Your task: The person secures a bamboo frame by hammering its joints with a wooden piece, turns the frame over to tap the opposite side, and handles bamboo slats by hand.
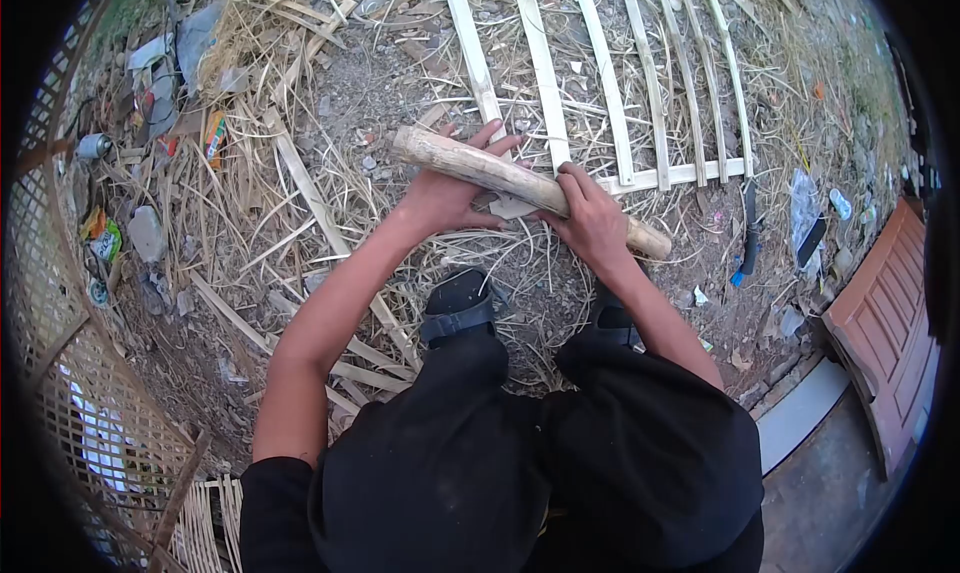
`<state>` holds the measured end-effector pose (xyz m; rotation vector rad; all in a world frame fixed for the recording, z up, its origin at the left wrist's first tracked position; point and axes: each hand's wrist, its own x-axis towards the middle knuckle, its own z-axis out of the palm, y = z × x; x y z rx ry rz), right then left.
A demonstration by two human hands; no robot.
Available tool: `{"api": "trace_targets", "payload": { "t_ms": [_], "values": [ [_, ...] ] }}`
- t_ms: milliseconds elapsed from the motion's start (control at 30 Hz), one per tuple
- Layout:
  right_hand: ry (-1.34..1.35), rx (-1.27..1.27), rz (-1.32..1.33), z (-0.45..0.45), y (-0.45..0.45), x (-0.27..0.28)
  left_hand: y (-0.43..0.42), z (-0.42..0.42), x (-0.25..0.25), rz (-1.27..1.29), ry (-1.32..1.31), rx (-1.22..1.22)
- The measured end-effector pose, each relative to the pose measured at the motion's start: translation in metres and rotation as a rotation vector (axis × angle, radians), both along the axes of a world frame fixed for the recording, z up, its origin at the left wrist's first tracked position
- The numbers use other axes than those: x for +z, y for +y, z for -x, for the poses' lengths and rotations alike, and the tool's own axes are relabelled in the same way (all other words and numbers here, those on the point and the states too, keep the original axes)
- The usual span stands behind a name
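A thick, pale wooden stick (480,165) slants across in front of me, higher at its left end. My right hand (592,218) is closed over it near its right part, thumb on the near side and fingers on the far side. My left hand (445,198) is under the left part of the stick, with fingers spread past its far side and the thumb apart. Between the hands a small flat pale piece (512,207) shows below the stick; its kind is unclear. Split bamboo strips (545,73) run away from me just beyond both hands.
More strips stand side by side on a pale crosspiece (690,174) to the right. Shavings and loose slats (300,173) cover the ground. A woven lattice (50,263) borders the left. A dark-handled tool (750,228) and a brown panel (885,323) lie at right.
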<state>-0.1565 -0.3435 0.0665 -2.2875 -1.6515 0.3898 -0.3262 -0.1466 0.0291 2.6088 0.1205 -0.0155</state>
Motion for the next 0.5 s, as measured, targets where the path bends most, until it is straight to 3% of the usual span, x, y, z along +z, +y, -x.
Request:
{"api": "trace_targets", "payload": {
  "t_ms": [500],
  "values": [
    [-0.176,0.055,-0.095,0.004,-0.012,-0.015,-0.007,0.001,-0.007,-0.081,-0.028,0.048]
  ]
}}
